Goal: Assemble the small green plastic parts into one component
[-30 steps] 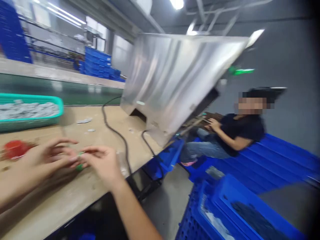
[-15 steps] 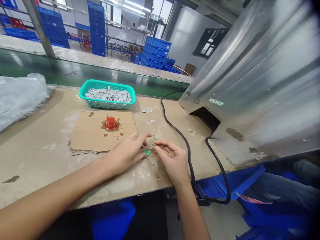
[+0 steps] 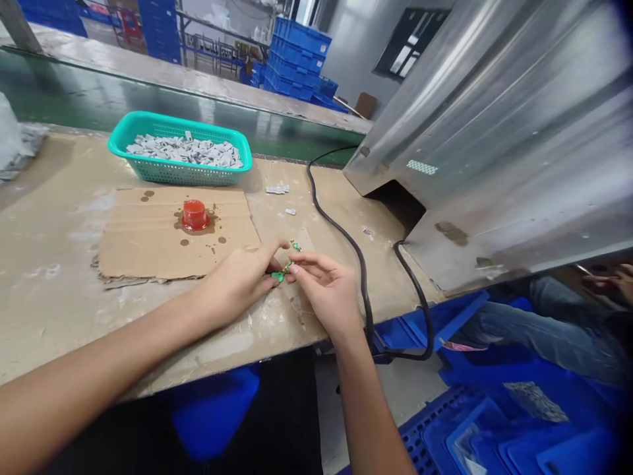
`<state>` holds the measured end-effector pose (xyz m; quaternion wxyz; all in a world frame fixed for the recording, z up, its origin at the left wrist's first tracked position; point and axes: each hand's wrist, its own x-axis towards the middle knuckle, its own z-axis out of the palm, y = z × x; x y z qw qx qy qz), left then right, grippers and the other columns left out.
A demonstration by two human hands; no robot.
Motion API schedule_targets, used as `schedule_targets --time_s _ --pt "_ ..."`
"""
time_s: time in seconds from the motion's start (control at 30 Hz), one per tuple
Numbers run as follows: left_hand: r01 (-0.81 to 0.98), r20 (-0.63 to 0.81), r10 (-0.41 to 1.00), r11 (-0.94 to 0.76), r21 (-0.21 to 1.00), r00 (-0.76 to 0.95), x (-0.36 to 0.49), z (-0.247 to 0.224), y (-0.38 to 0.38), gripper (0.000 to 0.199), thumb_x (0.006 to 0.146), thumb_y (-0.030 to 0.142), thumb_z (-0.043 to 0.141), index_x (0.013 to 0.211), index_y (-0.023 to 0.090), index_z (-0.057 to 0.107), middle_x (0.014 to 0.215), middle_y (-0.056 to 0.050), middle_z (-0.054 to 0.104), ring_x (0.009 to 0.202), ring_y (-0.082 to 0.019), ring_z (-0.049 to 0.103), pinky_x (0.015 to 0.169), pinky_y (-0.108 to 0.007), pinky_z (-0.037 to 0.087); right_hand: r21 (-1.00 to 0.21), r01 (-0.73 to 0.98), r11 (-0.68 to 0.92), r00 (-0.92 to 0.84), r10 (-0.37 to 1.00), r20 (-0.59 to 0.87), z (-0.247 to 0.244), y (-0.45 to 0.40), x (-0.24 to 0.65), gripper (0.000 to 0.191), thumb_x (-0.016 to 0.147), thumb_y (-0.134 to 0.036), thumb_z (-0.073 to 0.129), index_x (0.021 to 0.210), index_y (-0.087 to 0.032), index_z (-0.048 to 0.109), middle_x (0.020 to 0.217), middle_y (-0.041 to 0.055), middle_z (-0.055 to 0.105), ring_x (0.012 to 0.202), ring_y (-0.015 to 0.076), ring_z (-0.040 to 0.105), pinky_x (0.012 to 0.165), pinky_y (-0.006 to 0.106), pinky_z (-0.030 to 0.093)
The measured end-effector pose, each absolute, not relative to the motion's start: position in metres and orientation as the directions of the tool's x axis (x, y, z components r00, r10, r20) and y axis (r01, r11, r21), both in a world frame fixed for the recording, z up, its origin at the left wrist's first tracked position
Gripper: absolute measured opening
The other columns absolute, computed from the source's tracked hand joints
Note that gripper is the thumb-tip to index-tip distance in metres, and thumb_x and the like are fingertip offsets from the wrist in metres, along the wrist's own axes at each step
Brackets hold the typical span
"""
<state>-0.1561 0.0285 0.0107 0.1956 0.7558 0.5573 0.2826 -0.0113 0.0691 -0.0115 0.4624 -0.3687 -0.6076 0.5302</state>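
Observation:
My left hand (image 3: 237,280) and my right hand (image 3: 324,290) meet over the bare wooden bench top (image 3: 277,310), just right of a cardboard sheet (image 3: 148,237). The left fingertips hold a small green piece (image 3: 277,277). My right thumb and fingers pinch a thin green-and-metal part (image 3: 287,266). A further green bit (image 3: 295,245) lies just beyond the fingertips, and I cannot tell if it is joined to that part. On the cardboard stands a red cup (image 3: 194,215) in a brown stain, apart from both hands.
A teal plastic basket (image 3: 178,173) of grey parts stands behind the cardboard. A black cable (image 3: 341,231) runs right of my hands to a steel housing (image 3: 494,145). A green conveyor belt (image 3: 148,112) lies behind. A seated co-worker's leg (image 3: 544,323) and blue crates (image 3: 494,435) are lower right.
The view has swung from steeply tilted to nearly level, then shifted right. My hands have come closer together around the green pieces. The co-worker's leg and more blue crates show at lower right.

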Motion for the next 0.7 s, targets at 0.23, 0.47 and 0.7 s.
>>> schedule_targets --time_s 0.23,0.47,0.7 --pt "0.717 0.189 0.964 -0.265 0.645 0.186 -0.1592 0.0086 0.0299 0.050 0.074 0.013 0.054 0.120 0.020 0.037 0.095 0.000 0.067 0.087 -0.015 0.061 0.079 -0.026 0.046 -0.977 0.004 0.212 -0.301 0.932 0.201 -0.0123 0.0693 -0.0136 0.010 0.066 -0.015 0.061 0.076 -0.014 0.063 0.073 0.0007 0.064 0.063 0.0109 0.061 0.064 0.022 0.053" --pt "0.728 0.224 0.956 -0.289 0.621 0.189 -0.1595 0.0072 0.0314 0.053 0.073 0.014 0.057 0.122 0.017 0.037 0.095 -0.002 0.067 0.088 -0.015 0.061 0.081 -0.026 0.046 -0.959 0.037 0.282 -0.314 0.914 0.257 -0.0163 0.0720 -0.0129 0.009 0.067 -0.014 0.061 0.075 -0.014 0.064 0.071 0.0008 0.064 0.061 0.0112 0.061 0.062 0.022 0.053" --pt "0.762 0.247 0.953 -0.292 0.578 0.178 -0.1589 0.0061 0.0313 0.050 0.074 0.016 0.056 0.120 0.019 0.038 0.090 -0.001 0.066 0.084 -0.015 0.061 0.078 -0.027 0.046 -0.917 0.083 0.390 -0.333 0.878 0.344 -0.0171 0.0691 -0.0135 0.010 0.070 -0.013 0.058 0.077 -0.016 0.065 0.074 0.0005 0.063 0.065 0.0118 0.061 0.066 0.024 0.053"
